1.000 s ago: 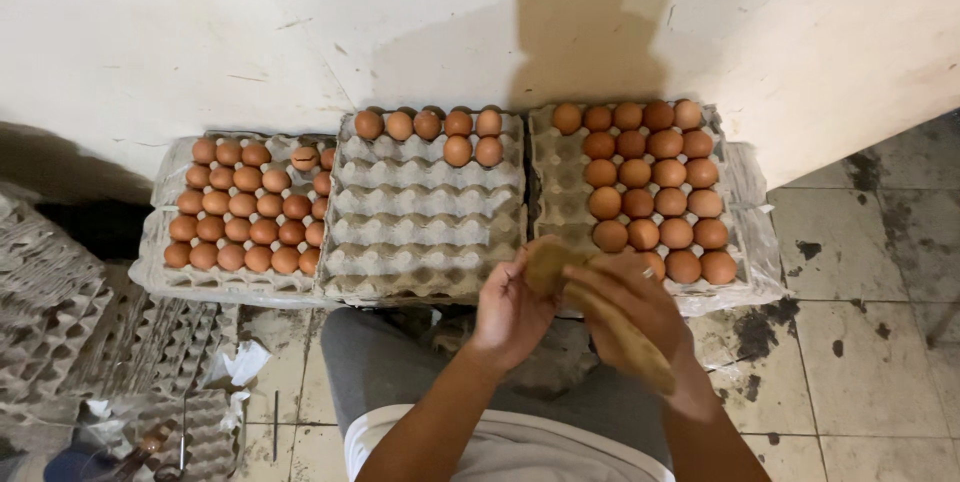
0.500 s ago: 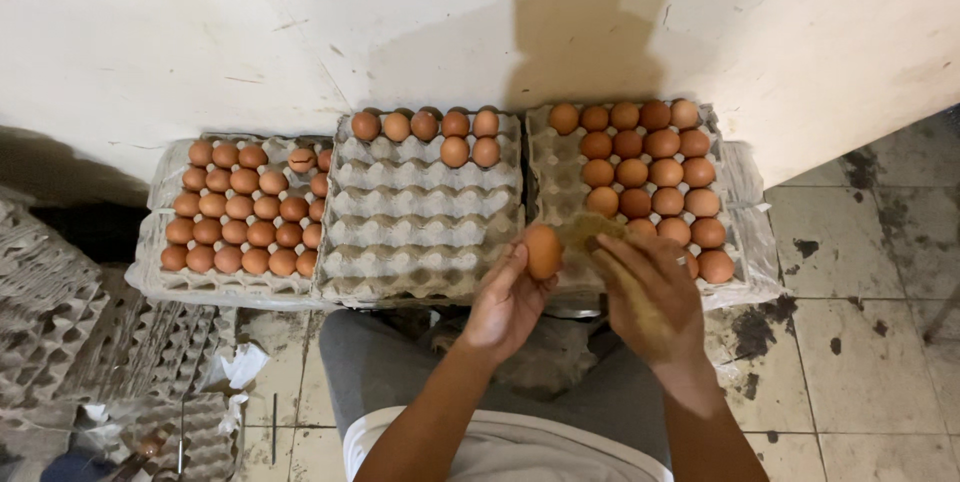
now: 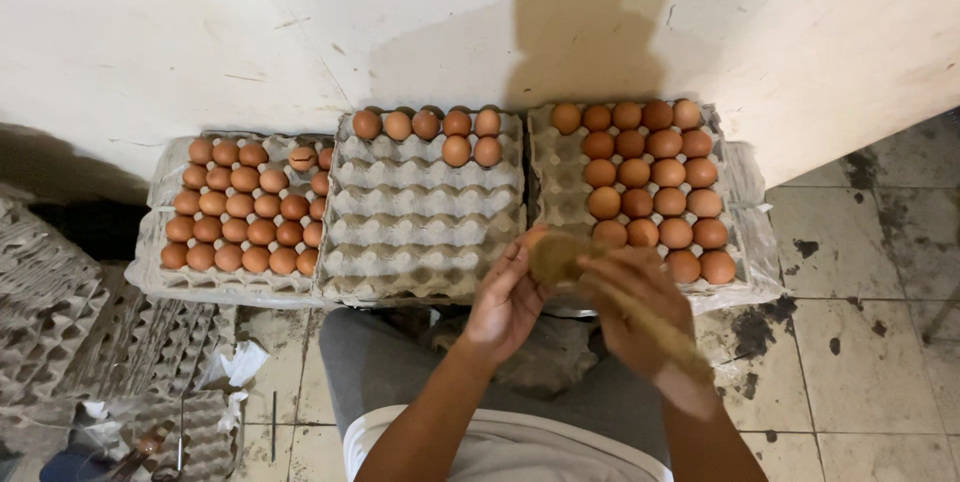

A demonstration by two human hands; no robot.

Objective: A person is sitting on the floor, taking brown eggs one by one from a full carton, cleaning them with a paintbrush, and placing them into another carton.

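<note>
View from the head camera, looking down. The left hand (image 3: 508,300) cups a brown egg (image 3: 537,238), only its top edge visible above the curled fingers, so the egg's long axis cannot be read with certainty. The right hand (image 3: 640,307) grips a tan cloth (image 3: 600,287), blurred; one end bunches against the egg, and the cloth's long axis runs diagonally from the egg toward the lower right, past the wrist. Both hands hover over the near edge between the middle tray (image 3: 420,217), holding seven eggs at its far rows, and the right tray (image 3: 560,192), mostly full. The left tray (image 3: 170,167) is nearly full. Empty trays (image 3: 50,302) lie stacked on the floor at left.
</note>
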